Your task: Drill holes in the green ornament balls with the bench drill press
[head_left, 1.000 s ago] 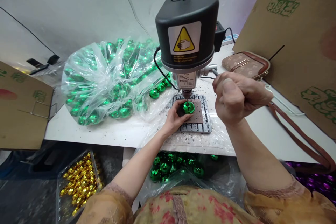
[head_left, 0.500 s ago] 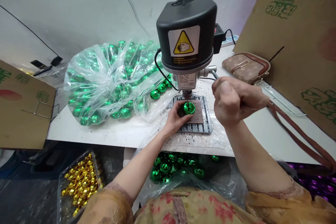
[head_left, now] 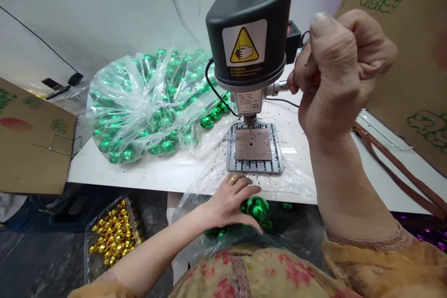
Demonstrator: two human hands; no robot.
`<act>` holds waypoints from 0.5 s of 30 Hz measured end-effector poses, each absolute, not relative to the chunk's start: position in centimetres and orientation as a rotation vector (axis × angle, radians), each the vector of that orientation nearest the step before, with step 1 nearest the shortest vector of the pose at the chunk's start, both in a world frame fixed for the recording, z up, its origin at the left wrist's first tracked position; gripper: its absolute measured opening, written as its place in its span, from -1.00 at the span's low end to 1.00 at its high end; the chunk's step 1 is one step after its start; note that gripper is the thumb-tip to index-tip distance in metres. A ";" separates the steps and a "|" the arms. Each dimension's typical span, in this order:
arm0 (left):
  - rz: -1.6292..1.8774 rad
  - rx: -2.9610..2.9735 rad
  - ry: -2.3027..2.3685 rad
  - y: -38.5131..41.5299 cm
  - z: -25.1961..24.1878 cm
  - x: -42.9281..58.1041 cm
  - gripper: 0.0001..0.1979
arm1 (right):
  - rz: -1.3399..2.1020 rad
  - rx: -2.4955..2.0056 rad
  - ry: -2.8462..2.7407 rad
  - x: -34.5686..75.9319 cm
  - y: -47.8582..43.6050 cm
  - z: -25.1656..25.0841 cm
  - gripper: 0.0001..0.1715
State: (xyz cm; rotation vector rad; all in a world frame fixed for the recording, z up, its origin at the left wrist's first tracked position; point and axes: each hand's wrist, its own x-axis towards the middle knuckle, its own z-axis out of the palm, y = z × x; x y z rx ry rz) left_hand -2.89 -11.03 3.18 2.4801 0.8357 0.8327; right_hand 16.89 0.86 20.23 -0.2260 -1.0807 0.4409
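The green ball [head_left: 258,208] is located below the counter [head_left: 139,179] edge at the spread left grip [head_left: 230,201], apparently already drilled, while the press lever [head_left: 283,85] is clasped by the right grip [head_left: 335,70] and bagged balls [head_left: 168,147] seemingly remain.

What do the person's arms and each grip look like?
The left grip and right grip are ungloved; the left wears a gold ring. The left sleeve and right sleeve are mustard, the right one edged with a pinkish band.
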 end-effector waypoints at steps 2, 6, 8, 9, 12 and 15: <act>0.955 2.465 0.931 -9.5 3.1 -4.1 -0.56 | 0.430 -0.228 -1.075 16.8 0.9 20.2 -0.52; 1.162 2.173 1.581 -1.3 3.7 -6.9 -0.88 | 0.414 -0.259 -1.058 16.8 1.0 20.2 -0.44; 1.159 2.106 1.702 3.2 3.9 -8.3 -0.83 | 0.407 -0.261 -1.050 16.8 0.9 20.2 -0.41; 1.152 2.080 1.738 5.2 3.9 -8.8 -0.80 | 0.404 -0.264 -1.053 16.8 0.9 20.2 -0.40; 1.146 1.973 1.764 8.8 3.5 -9.9 -0.71 | 0.400 -0.287 -1.058 16.8 0.8 20.2 -0.39; 1.255 1.851 1.662 9.1 3.2 -9.8 -0.63 | 0.406 -0.308 -1.060 16.8 0.7 20.2 -0.39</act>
